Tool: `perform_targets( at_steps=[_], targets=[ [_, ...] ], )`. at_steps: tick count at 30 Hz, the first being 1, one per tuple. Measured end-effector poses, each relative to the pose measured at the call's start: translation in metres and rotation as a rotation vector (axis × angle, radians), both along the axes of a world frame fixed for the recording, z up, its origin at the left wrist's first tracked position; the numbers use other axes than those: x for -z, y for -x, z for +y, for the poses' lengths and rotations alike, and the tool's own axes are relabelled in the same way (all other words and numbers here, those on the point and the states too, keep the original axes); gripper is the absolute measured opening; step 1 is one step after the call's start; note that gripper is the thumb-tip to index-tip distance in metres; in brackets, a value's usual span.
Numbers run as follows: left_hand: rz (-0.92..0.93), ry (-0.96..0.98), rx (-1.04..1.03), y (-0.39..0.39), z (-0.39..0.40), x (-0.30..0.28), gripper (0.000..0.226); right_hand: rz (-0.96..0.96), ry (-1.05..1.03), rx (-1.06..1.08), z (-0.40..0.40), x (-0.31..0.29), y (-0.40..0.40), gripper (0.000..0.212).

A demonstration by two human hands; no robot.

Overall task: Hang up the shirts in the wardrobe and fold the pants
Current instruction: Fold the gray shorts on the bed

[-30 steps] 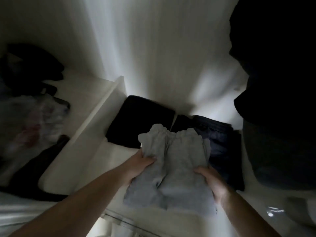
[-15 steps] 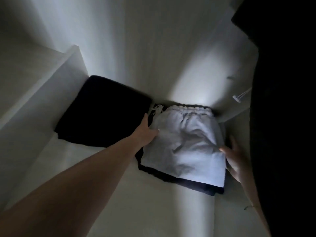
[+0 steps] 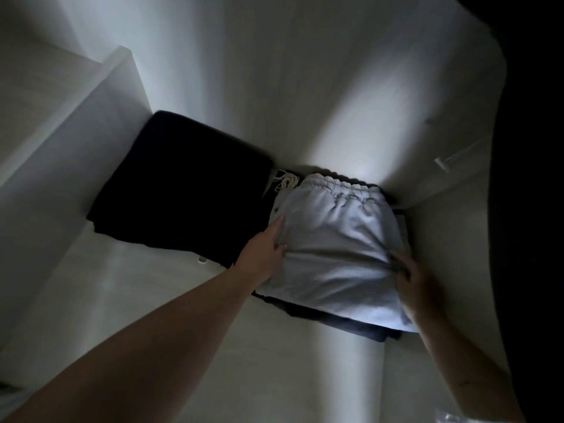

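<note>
Your two bare arms reach into a dim white wardrobe compartment, and both hands are on the folded grey pants (image 3: 335,248). These pants lie at about 3 o'clock from the picture's centre, in the back right corner of the shelf (image 3: 171,300), with the gathered elastic waistband (image 3: 341,187) turned toward the back wall at 12 o'clock. They rest on top of a dark folded garment (image 3: 341,326), whose edge shows under them on the near side, at 6 o'clock of the pants. Your left hand (image 3: 264,253) is at the 9 o'clock edge of the grey pants; the thumb lies flat on top of the fabric and the other fingers seem to go under the edge, so the hand is lightly closed on the cloth. Your right hand (image 3: 412,280) is at the 4 o'clock edge, with the fingers spread and pressed down on the fabric, where a few wrinkles run toward them; I cannot tell if it pinches the cloth or only presses it. A white drawstring (image 3: 285,181) lies bunched at 10 o'clock of the pants, just beside the waistband. To the left, at 9 o'clock, a black folded pile (image 3: 183,187) sits on the same shelf, close to the grey pants. A dark hanging garment (image 3: 531,178) fills the right border.
</note>
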State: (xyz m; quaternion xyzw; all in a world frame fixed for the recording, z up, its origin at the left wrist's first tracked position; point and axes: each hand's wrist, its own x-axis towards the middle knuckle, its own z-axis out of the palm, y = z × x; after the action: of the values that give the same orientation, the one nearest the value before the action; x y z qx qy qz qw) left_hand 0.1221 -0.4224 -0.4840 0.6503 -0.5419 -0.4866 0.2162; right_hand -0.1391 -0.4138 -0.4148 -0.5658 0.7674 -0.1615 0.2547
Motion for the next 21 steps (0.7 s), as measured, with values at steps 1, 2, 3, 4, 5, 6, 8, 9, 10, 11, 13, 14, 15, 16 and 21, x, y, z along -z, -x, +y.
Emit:
perform_targets(
  at_steps=[1,2,3,4,5,6,8,9,10,11,13,14,15,16,21],
  targets=[
    [-0.012,-0.062,0.02,0.0,0.003,0.003,0.069,0.041,-0.067,-0.041,0.003,0.003,-0.002,0.04],
    [-0.015,-0.111,0.032,-0.001,0.007,0.005,0.071,0.069,-0.146,-0.051,0.006,0.005,-0.004,0.038],
    [-0.011,-0.134,0.031,-0.001,0.01,0.005,0.073,0.098,-0.188,-0.065,0.01,0.01,-0.003,0.038],
    [-0.006,-0.142,0.021,-0.001,0.012,0.005,0.073,0.136,-0.196,-0.059,0.013,0.011,-0.006,0.04],
    [-0.004,-0.137,0.007,-0.002,0.014,0.004,0.073,0.173,-0.166,-0.05,0.015,0.011,-0.01,0.043],
    [-0.004,-0.13,-0.008,-0.004,0.017,0.001,0.07,0.204,-0.115,-0.052,0.019,0.011,-0.016,0.045],
    [0.026,-0.107,-0.061,-0.009,0.023,-0.007,0.058,0.206,-0.004,-0.086,0.024,0.01,-0.029,0.047],
    [0.07,-0.097,-0.103,-0.012,0.027,-0.012,0.046,0.186,0.035,-0.126,0.027,0.009,-0.036,0.045],
    [0.131,-0.095,-0.158,-0.016,0.032,-0.019,0.034,0.141,0.068,-0.168,0.031,0.007,-0.044,0.04],
    [0.2,-0.101,-0.217,-0.019,0.037,-0.026,0.025,0.059,0.08,-0.202,0.034,0.004,-0.054,0.034],
    [0.301,-0.116,-0.305,-0.029,0.05,-0.044,0.017,-0.136,0.05,-0.21,0.044,-0.007,-0.078,0.022],
    [0.315,-0.116,-0.331,-0.034,0.058,-0.054,0.017,-0.206,0.039,-0.204,0.048,-0.013,-0.09,0.019],
    [0.32,-0.101,-0.356,-0.041,0.069,-0.065,0.019,-0.257,0.037,-0.2,0.054,-0.021,-0.104,0.018],
    [0.331,-0.083,-0.381,-0.046,0.078,-0.075,0.02,-0.286,0.039,-0.204,0.059,-0.026,-0.115,0.018],
    [0.43,0.029,-0.509,-0.079,0.144,-0.141,0.015,-0.497,0.093,-0.258,0.094,-0.071,-0.17,0.022]
  ],
)
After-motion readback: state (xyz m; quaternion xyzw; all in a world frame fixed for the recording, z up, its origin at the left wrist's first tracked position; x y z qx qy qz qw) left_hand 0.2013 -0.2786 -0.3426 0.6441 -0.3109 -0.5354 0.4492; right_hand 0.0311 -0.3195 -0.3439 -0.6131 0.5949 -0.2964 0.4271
